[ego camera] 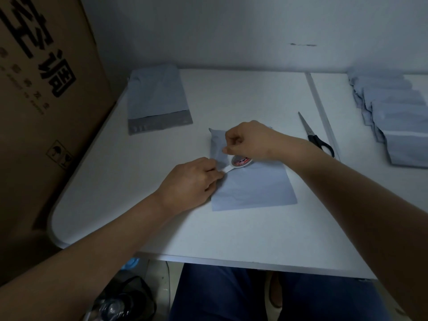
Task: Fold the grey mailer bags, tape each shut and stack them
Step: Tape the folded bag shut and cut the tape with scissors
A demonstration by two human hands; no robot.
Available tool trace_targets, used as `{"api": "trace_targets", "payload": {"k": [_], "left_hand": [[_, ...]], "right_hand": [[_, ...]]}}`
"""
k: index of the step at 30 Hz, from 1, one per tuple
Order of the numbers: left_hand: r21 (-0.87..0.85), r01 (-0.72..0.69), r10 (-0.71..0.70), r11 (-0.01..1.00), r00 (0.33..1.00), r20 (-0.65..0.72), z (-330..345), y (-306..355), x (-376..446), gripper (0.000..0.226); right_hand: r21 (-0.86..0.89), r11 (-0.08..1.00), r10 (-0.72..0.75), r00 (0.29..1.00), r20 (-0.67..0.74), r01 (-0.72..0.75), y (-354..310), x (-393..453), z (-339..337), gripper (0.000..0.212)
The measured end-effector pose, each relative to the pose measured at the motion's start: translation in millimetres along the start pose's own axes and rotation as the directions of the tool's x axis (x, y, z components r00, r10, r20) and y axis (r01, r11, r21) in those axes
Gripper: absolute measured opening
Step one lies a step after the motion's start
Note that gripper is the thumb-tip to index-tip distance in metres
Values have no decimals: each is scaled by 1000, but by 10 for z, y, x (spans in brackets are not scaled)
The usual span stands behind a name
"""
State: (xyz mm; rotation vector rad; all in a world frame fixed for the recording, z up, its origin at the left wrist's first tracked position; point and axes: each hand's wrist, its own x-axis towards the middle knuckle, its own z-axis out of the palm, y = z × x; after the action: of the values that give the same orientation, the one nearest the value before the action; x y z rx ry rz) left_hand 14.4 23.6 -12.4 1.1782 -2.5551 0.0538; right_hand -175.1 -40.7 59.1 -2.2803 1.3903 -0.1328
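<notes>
A folded grey mailer bag lies flat in the middle of the white table. On its upper left part sits a white tape roll with a red label. My right hand grips the roll from above. My left hand pinches the free end of the tape strip pulled out to the left, at the bag's left edge. A flat unfolded grey mailer bag lies at the back left. A spread pile of several grey mailer bags lies at the far right.
Black-handled scissors lie right of the folded bag, beside a seam in the table. A large cardboard box stands against the table's left side. A wall closes the back. My legs and floor clutter show below the front edge.
</notes>
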Motion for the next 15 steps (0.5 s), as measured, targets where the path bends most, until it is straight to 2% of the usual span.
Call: {"api": "trace_targets", "payload": {"k": [7, 9, 15], "left_hand": [[-7, -9, 9, 1000, 1000, -14, 10, 0, -4, 32], [-5, -10, 10, 1000, 1000, -13, 10, 2, -2, 33], [-5, -2, 2, 1000, 1000, -13, 12, 7, -4, 32]], "right_hand": [[-97, 995, 13, 1000, -5, -14, -68, -35, -20, 25], [-120, 992, 26, 1000, -7, -27, -68, -44, -17, 28], [-106, 992, 68, 998, -11, -68, 7, -82, 0, 25]]}}
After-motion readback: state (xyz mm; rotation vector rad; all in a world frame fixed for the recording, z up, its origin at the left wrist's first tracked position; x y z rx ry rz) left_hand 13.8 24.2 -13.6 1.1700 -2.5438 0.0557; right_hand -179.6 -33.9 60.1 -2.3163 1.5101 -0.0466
